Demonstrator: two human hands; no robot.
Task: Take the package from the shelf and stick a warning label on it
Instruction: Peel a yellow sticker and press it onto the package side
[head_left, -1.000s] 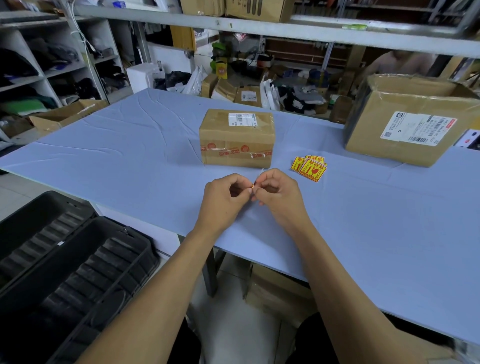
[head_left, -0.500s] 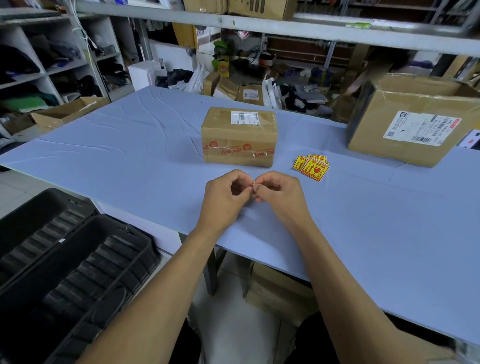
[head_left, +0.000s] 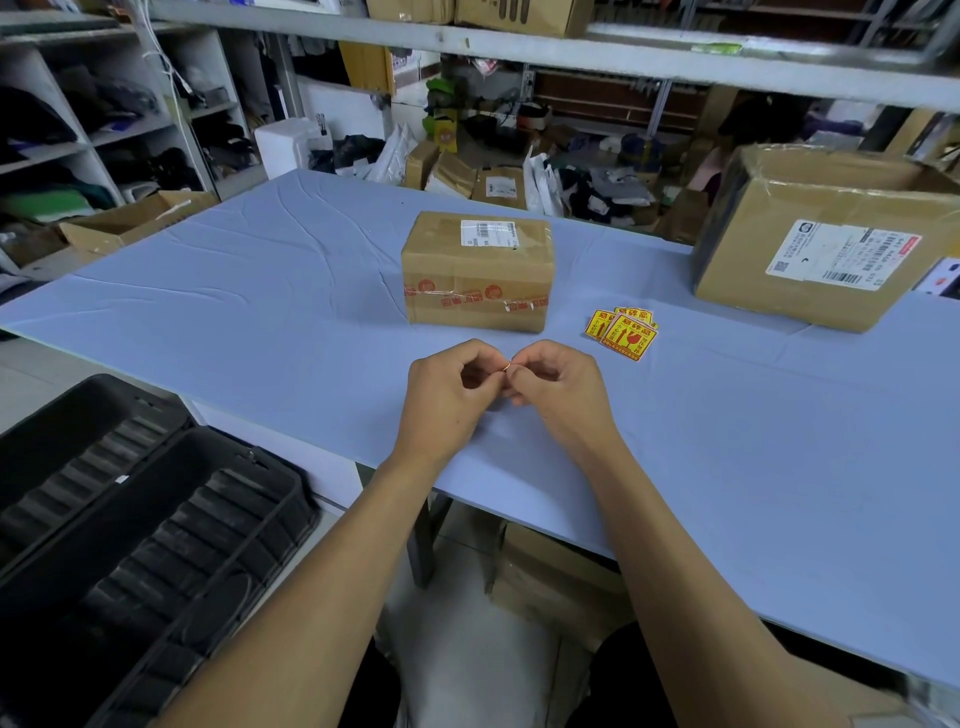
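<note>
- The package (head_left: 478, 270), a taped cardboard box with a shipping label on top, sits on the blue counter (head_left: 260, 322) directly ahead of the person; it is off the shelf, so the fetching part looks done.
- Both hands meet just in front of it. The left hand (head_left: 447, 400) and right hand (head_left: 558, 395) each have their grip pressed together, fingertip to fingertip, on a small yellow-and-red sliver, most likely a warning label (head_left: 507, 367). It is too small to be sure.
- Holding it between both hands suggests the backing is being peeled, which needs one pinch on each layer.
- The spare warning stickers (head_left: 621, 332) lie just right of the package, within easy reach.
- A larger carton (head_left: 831, 239) stands well apart at the far right, out of the way.
</note>
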